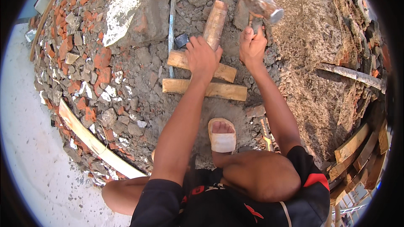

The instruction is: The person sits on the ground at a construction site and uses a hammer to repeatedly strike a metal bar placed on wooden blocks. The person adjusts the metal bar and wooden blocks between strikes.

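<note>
My right hand [253, 45] is closed round the handle of a club hammer, its heavy worn metal head [257, 2] raised beyond my fingers. My left hand [203, 58] grips the near end of a short wooden piece [215, 23] that slants away from me. That hand also lies over a short wooden batten [179, 59] set crosswise. Closer to me, a second batten [225, 91] lies across the rubble, under my left forearm. A small dark block-shaped thing [182, 40] sits just left of my left fingers. Beside it runs a thin bluish strip [171, 25].
Broken brick and concrete [103, 65] cover the ground to the left, with a big white-faced slab [128, 8] beyond. A long board [94, 141] lies at lower left. Stacked wood lengths [357, 151] stand at lower right. A yellow-and-black tool [267, 134] lies near my sandalled foot [222, 134].
</note>
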`<state>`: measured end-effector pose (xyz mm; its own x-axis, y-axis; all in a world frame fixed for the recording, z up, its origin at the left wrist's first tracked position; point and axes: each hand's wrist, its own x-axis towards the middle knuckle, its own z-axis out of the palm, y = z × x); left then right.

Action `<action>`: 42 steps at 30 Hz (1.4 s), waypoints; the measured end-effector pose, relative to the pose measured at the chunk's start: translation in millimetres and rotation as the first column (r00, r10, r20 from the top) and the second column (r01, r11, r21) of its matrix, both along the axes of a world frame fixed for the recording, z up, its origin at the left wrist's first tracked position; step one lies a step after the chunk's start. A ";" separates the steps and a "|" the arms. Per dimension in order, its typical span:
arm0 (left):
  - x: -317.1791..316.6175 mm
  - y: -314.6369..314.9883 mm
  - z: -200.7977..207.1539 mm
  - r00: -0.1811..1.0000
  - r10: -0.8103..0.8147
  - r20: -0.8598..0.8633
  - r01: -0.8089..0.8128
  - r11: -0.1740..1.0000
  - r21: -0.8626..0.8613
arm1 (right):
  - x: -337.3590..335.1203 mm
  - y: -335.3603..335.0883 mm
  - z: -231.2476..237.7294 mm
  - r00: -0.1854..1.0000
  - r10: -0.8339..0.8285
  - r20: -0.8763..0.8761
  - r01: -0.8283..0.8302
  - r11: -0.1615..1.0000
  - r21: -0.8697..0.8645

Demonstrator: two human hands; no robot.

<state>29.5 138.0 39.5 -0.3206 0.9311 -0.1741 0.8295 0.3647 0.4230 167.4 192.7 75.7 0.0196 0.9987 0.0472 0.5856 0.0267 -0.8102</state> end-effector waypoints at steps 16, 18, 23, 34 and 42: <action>2.0 0.3 -0.2 1.000 0.010 -0.012 -0.010 1.000 0.001 | -10.5 0.0 -16.2 0.944 0.053 0.325 0.018 0.977 -0.212; 1.0 0.3 1.6 1.000 0.003 -0.023 -0.004 0.999 -0.044 | -9.6 8.7 -29.0 0.938 0.066 0.340 -0.005 0.984 -0.179; -1.9 2.8 -1.3 0.999 0.033 0.005 -0.033 0.999 -0.008 | 7.0 -12.1 -27.1 0.969 -0.134 -0.206 0.030 0.895 -0.445; -11.9 0.9 -3.8 0.992 0.077 0.102 -0.079 0.997 0.012 | 101.1 -73.1 7.2 0.949 -0.051 0.310 0.027 0.996 0.081; -76.8 -41.5 37.3 0.227 -0.030 0.974 -0.339 0.935 0.107 | 28.6 -144.6 3.0 0.907 0.318 -0.275 -0.387 0.887 -0.253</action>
<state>-47.3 96.6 76.8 -0.2291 0.9415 -0.2472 -0.3219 0.1664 0.9320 195.9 48.1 78.7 -0.3610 0.9076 -0.2143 0.3884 -0.0625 -0.9194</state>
